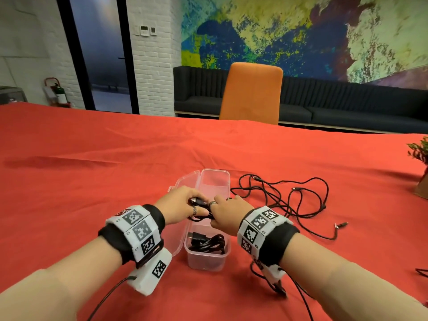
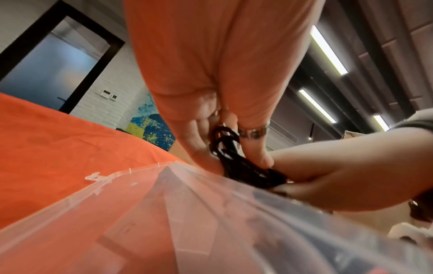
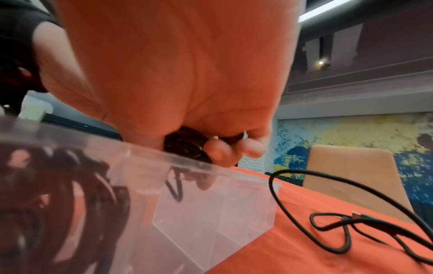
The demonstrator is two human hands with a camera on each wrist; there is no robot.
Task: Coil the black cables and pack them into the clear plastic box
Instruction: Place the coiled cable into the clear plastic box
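Hands: left hand (image 1: pixel 183 200) and right hand (image 1: pixel 228 213) both grasp a coiled cable (image 1: pixel 201 208) over the clear box (image 1: pixel 208 259).
Handling: light, floppy, springy; pinch across all loops.

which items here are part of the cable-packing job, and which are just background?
Part of the job:
- clear plastic box, lid open
- coiled cable already in the box
- coiled bundle held over the box by left hand and right hand
- loose cables on the cloth, right of the box

Just lying about:
- orange chair
- sofa
- plant
- fire extinguisher
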